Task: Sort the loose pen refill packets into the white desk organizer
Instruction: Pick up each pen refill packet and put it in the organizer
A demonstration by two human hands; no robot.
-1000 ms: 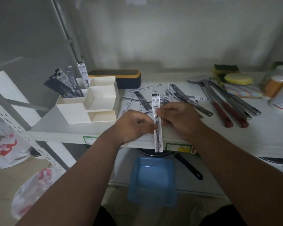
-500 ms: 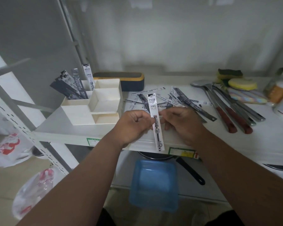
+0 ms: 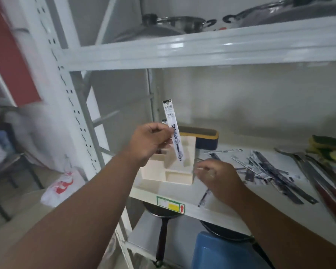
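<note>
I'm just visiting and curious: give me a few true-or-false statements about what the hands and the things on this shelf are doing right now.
1. The left hand pinches a white refill packet above the white organizer. True.
2. The right hand holds that same packet. False: only the left hand holds it; the right hand is lower, over the shelf.
3. Loose packets lie on the shelf to the right of the organizer. True.
4. A blue bin sits on the top shelf. False: pots sit there.
</note>
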